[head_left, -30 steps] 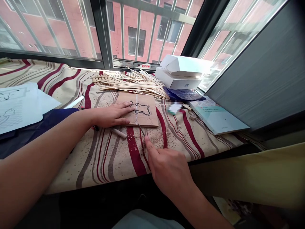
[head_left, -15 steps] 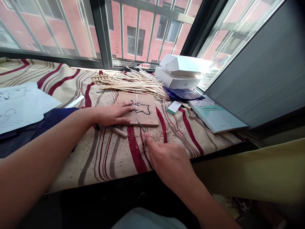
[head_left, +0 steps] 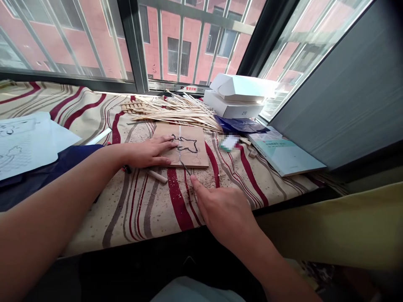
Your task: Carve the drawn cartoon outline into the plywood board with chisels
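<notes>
A thin wooden board (head_left: 201, 158) lies on the striped cloth, with a dark outline drawn on its face and a pale line running down it. My left hand (head_left: 151, 152) rests flat on the board's left side, fingers spread. My right hand (head_left: 222, 205) is closed round a carving chisel (head_left: 185, 168), whose slim metal shaft points at the board's near edge. The chisel's tip reaches the pale line there; its handle is hidden in my palm. Wood crumbs surround the board. Just below my left hand lies a short pale rod (head_left: 157, 176).
Many thin wooden strips (head_left: 176, 110) are heaped behind the board. White boxes (head_left: 233, 105), a dark blue packet (head_left: 242, 125) and a book (head_left: 286, 153) stand or lie to the right. Drawn paper sheets (head_left: 28, 142) spread at left. The cloth's front edge (head_left: 151, 241) is near me.
The view has shifted very slightly. Both hands, the chisel and the board keep nearly the same places.
</notes>
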### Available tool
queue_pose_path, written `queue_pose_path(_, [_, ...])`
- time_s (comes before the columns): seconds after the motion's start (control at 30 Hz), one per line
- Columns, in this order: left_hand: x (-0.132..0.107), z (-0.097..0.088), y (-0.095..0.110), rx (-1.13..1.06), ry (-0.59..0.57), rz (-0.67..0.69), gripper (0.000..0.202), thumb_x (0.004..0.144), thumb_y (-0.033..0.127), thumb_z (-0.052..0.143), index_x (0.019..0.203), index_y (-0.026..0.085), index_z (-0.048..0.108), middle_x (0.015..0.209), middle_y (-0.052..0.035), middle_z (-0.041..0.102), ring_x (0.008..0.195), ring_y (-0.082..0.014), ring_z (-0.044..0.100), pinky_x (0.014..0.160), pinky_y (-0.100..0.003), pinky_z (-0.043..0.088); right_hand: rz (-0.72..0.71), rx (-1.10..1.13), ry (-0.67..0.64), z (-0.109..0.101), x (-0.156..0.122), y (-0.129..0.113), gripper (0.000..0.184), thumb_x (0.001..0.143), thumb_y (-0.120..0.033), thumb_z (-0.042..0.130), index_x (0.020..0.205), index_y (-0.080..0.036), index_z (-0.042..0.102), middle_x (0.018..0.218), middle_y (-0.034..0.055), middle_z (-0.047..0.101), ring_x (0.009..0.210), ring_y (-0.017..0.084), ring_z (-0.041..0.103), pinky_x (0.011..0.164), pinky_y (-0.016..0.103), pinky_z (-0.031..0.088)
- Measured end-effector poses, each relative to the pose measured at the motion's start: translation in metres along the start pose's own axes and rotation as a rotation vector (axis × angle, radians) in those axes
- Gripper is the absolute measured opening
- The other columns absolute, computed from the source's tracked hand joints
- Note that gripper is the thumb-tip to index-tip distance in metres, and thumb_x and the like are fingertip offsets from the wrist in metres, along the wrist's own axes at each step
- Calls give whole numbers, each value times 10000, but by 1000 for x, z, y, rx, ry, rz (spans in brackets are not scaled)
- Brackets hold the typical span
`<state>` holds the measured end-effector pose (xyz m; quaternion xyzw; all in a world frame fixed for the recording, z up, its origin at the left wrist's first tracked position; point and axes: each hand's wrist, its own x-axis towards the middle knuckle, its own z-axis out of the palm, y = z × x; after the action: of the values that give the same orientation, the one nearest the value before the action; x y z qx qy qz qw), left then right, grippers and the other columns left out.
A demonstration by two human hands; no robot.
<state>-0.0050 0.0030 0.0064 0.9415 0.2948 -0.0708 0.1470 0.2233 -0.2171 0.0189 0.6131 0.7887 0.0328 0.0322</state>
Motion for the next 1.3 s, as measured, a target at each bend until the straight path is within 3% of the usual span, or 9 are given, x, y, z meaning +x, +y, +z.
queue_pose_path(0.13, [0, 1, -2, -21, 13, 36, 899, 1027, 792, 353, 1736, 250, 241, 1819, -190, 140, 1678, -388, 121, 1334, -567, 163, 19, -3, -18, -5, 2, -1, 602, 984, -141, 569, 1581, -217, 593, 743, 37, 807, 642, 219, 749, 538, 352, 264])
queue_pose_path(0.43, [1, 2, -5, -26, 20, 40, 914, 1022, 790, 370, 1740, 238, 241, 1811, -213, 150, 1665, -433, 141, 1320, -630, 175, 0, -3, -26, -4, 1, -1, 598, 1006, -130, 543, 1601, -184, 560, 741, 37, 803, 644, 227, 755, 535, 361, 245])
queue_pose_path(0.63, [1, 2, -5, -38, 8, 40, 928, 1024, 786, 358, 1736, 201, 247, 1808, -229, 142, 1669, -428, 121, 1327, -629, 143, -4, -9, -33, -8, 4, 1, 596, 994, -126, 564, 1586, -189, 578, 744, 39, 805, 649, 223, 760, 532, 358, 257])
queue_pose_path(0.8, [0, 1, -2, -19, 25, 31, 898, 1031, 776, 359, 1738, 236, 239, 1812, -206, 155, 1672, -403, 147, 1331, -600, 167, -12, -21, -26, -6, 3, -9, 625, 969, -111, 575, 1592, -159, 565, 694, 39, 784, 611, 216, 755, 506, 361, 280])
queue_pose_path(1.1, [-1, 0, 2, -13, 5, 18, 875, 1044, 737, 379, 1726, 205, 248, 1808, -226, 153, 1670, -398, 158, 1322, -603, 186, 17, -8, -85, -12, 5, -10, 622, 984, -100, 565, 1602, -165, 549, 756, 52, 811, 665, 230, 783, 528, 343, 379])
queue_pose_path(1.3, [0, 0, 0, -29, 15, 22, 929, 1023, 788, 358, 1726, 188, 262, 1801, -248, 155, 1667, -417, 154, 1325, -613, 171, -16, 23, -101, -9, 2, -21, 667, 961, -72, 547, 1625, -90, 492, 761, 78, 807, 656, 243, 779, 522, 342, 458])
